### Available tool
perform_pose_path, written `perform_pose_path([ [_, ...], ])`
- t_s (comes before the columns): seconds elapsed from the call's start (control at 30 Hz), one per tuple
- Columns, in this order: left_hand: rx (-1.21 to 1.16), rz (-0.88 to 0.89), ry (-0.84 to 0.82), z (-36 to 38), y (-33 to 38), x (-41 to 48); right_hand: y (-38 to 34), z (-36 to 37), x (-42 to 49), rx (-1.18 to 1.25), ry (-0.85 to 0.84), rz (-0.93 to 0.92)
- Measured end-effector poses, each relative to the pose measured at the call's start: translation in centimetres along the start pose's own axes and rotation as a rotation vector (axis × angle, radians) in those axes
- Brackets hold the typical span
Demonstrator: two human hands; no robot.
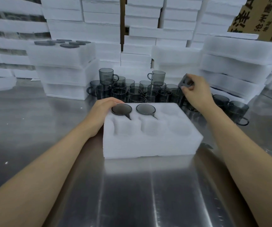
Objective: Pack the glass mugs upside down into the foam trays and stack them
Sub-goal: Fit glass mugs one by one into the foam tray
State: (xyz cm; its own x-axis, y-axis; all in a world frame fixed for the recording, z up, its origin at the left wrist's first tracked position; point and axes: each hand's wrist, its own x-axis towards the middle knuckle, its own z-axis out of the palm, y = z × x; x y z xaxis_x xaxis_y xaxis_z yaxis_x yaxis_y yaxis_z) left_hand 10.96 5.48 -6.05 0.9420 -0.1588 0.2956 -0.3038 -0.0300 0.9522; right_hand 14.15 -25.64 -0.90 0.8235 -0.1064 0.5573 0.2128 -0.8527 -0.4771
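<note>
Grey mug [185,81] — blurred, half behind right hand [197,91]

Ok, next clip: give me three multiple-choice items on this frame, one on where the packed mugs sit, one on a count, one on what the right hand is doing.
1. Where in the foam tray do the packed mugs sit?
A) far row, left and middle
B) near row
C) far right pocket only

2. How many pockets are empty?
A) two
B) four
C) six

3. The right hand:
A) lies flat on the table
B) grips a mug
C) rests on the tray

Key: 1 A, both dark bases show in the far row. 2 B, four of six pockets show bare foam. 3 B, its fingers curl round a mug above the loose mugs.
</note>
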Motion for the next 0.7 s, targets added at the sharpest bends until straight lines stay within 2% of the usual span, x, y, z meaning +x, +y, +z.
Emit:
perform_pose_path([
  [0.1,0.001,-0.003,0.009,0.1,0.2,-0.1,-1.5,-1.5,-0.6,0.255,0.141,0.11],
  [0.2,0.012,-0.012,0.003,0.2,0.5,-0.4,-4.1,-2.0,-2.8,0.64,0.21,0.237],
  [0.4,0.017,-0.01,0.012,0.3,0.9,-1.0,-5.9,-0.4,-6.9,1.044,0.034,0.363],
  [0.47,0.026,-0.013,0.009,0.3,0.8,-1.1,-5.5,-0.5,-6.9,1.106,-0.007,0.382],
  [0.6,0.019,-0.019,0.005,0.2,0.7,-0.8,-5.3,-0.4,-7.0,1.036,-0.093,0.277],
  [0.7,0.028,-0.012,0.0,0.3,0.6,-0.7,-5.1,-0.7,-7.0,0.991,-0.086,0.218],
])
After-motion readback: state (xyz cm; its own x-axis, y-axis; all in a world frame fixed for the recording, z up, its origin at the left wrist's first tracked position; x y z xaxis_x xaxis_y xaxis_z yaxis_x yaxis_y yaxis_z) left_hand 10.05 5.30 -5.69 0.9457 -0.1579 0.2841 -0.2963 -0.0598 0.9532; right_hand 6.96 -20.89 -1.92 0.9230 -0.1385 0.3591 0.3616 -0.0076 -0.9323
